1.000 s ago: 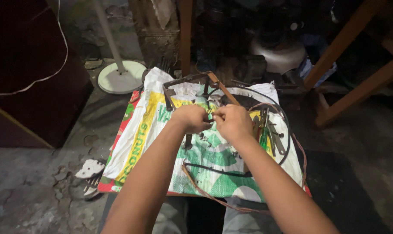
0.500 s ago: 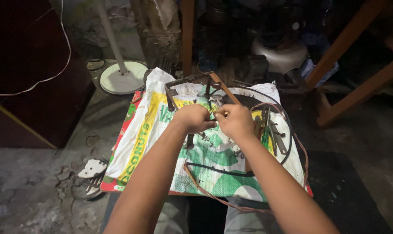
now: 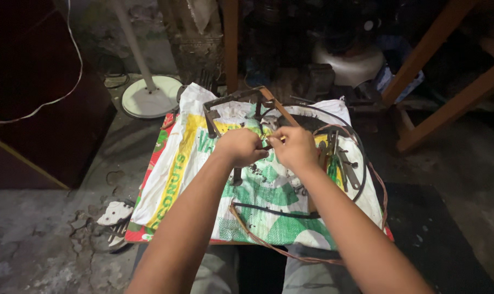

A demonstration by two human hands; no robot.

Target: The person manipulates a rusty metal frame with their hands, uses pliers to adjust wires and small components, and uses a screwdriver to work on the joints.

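In the head view, both forearms are stretched forward from the bottom edge of the frame, and the hands are brought together over the middle of a printed woven sack (image 3: 176, 174) that is spread as a cover over a low worktop. The left hand (image 3: 240, 147) is curled into a loose fist, knuckles up, and the right hand (image 3: 297, 148) is closed in the same way just beside it, the fingertips of both meeting on a small part (image 3: 270, 140) that is pinched between them. What exactly this part is cannot be told, since it is mostly hidden by the fingers.

A dark metal frame (image 3: 225, 106) is laid at the far edge of the sack, with a wooden strip (image 3: 279, 109) set against it. Near the right edge a cluster of metal tools (image 3: 342, 160) is seen, ringed by a dark cable (image 3: 361, 163). A black strap (image 3: 269, 209) is laid across the near half of the sack, and a brown cord (image 3: 279, 251) is draped over the near edge.

Beyond the far left corner, on the floor, a white round stand base (image 3: 149, 98) is seen. A sandal (image 3: 113, 215) is lying on the concrete beside the left edge.
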